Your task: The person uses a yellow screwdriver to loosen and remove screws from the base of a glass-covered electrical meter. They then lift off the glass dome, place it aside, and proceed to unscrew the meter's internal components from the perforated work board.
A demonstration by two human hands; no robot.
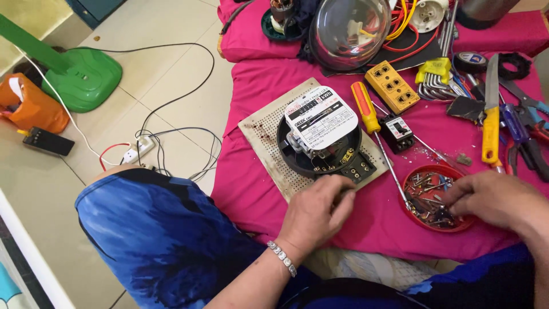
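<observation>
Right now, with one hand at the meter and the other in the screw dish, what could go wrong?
The right hand digs in the red dish near the cushion's edge; it might tip and spill screws. The screwdriver lies loose beside the meter and might roll. The left hand presses at the meter's terminal block; the meter might slide on its perforated board.

Soft, even daylight fills the room; shadows under the electric meter (322, 133) are faint. Above it, the clear dome cover (347, 28) catches mild glare. Focus is sharp throughout, edges bending slightly.

Hands (320, 209) at meter (323, 134), screw dish (413, 217)
</observation>
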